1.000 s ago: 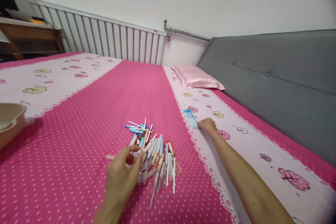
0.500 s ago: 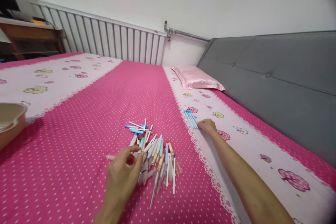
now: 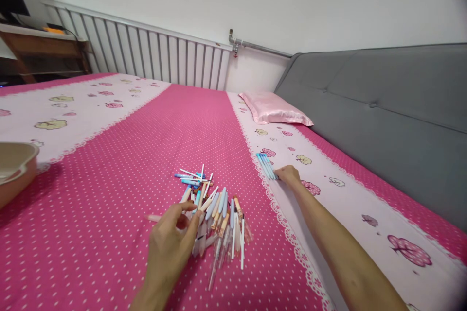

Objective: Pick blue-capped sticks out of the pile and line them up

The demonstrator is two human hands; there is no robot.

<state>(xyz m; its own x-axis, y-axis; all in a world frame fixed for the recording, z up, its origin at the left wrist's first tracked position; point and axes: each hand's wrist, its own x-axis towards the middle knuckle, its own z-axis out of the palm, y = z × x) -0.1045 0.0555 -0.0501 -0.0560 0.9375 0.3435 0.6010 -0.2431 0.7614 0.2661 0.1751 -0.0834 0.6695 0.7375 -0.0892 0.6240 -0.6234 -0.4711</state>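
Note:
A loose pile of pens and pen parts point(image 3: 213, 214), blue, orange, white and clear, lies on the pink dotted bedsheet point(image 3: 120, 180). My left hand point(image 3: 171, 248) rests at the pile's near left edge, fingers curled and pinching at the pieces; which piece it grips is hidden. A short way to the right, a neat row of several light-blue pens point(image 3: 265, 165) lies on the pale strip of the sheet. My right hand point(image 3: 288, 175) is stretched out to that row, fingers closed against the pens' near ends.
A tan bowl point(image 3: 14, 167) sits at the left edge of the bed. A pink satin pillow point(image 3: 273, 108) lies at the far right beside the grey padded headboard point(image 3: 383, 121). A radiator point(image 3: 146, 56) and a wooden shelf point(image 3: 40, 48) stand behind the bed.

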